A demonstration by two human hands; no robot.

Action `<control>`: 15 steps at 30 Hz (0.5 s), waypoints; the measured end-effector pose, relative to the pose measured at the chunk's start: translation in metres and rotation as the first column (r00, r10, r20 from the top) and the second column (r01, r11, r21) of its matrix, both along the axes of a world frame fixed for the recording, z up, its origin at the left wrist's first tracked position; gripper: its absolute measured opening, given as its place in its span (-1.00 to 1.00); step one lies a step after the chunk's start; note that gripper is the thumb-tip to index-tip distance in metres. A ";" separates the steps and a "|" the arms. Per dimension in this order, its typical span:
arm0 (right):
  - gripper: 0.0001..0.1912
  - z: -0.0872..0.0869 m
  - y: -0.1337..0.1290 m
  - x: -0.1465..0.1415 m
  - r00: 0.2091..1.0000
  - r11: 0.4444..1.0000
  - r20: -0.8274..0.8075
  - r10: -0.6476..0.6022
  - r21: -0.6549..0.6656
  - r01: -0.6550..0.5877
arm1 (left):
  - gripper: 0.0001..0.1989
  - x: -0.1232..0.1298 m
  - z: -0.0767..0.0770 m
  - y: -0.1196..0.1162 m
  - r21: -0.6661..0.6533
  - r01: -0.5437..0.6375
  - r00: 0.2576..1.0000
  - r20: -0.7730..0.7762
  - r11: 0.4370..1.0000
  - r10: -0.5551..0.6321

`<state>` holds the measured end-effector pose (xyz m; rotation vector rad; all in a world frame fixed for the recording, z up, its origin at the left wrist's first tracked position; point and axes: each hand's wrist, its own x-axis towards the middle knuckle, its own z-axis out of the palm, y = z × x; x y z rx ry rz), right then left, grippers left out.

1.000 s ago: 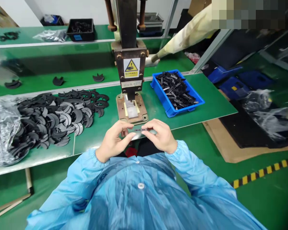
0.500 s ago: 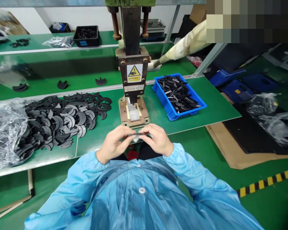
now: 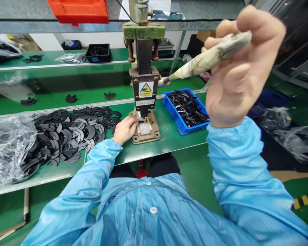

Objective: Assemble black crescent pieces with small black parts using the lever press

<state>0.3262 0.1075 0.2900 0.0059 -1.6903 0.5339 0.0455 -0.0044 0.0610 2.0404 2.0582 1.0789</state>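
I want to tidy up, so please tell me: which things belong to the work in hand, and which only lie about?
Apparently in the work:
- press, left hand at its base plate
- wrapped lever, right hand at it
- pile of black curved parts
- blue bin of narrow black parts

Likely lying about:
- red case, upper shelf
- black bin, plastic bag, back shelf

The left forearm (image 3: 99, 171) is stretching forward, the left hand (image 3: 125, 130) bending its fingers beside the press (image 3: 145, 89); right of it, the right hand (image 3: 237, 73) is hanging raised, palm showing, fingers curling loosely.
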 end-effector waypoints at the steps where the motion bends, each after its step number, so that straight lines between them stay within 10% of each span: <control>1: -0.28 0.009 -0.004 -0.004 0.999 1.000 0.026 0.030 -0.004 -0.030 | -0.75 0.002 0.000 0.002 -0.017 -0.002 1.000 -0.026 1.000 0.001; 7: -0.64 0.002 -0.029 -0.012 0.997 0.998 0.079 0.009 -0.055 -0.005 | -0.69 0.005 0.004 0.005 -0.111 0.067 0.979 -0.186 0.991 -0.087; 15: -0.71 -0.078 -0.049 0.008 0.987 0.997 0.145 -0.070 0.026 0.067 | -0.67 0.002 0.004 0.009 -0.120 0.112 0.976 -0.171 0.986 -0.131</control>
